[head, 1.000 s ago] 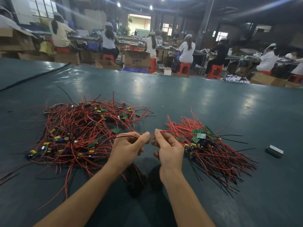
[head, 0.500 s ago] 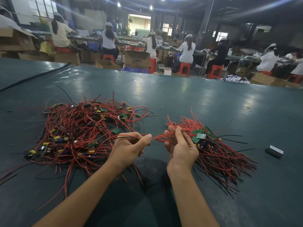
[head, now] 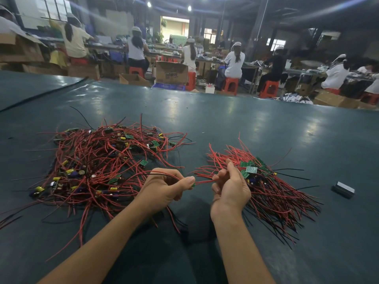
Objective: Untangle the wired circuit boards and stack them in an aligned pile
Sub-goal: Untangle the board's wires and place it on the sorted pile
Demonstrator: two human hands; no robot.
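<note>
Head view: pinching one red wire (head: 203,182) taut between left hand (head: 164,189) fingers (head: 185,181) and right hand (head: 231,187) fingers (head: 230,168), over green surface (head: 225,119). Flanked by tangled heap (head: 96,167) left, fanned pile (head: 272,187) partly behind right hand. Farther right, well apart, grey block (head: 343,189). Cannot make out board inside left grip.

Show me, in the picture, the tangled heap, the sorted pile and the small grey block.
tangled heap (head: 96,171), head view, on red wires near its middle.
sorted pile (head: 251,169), head view, on its topmost green board.
small grey block (head: 344,189), head view, on its top face.
</note>
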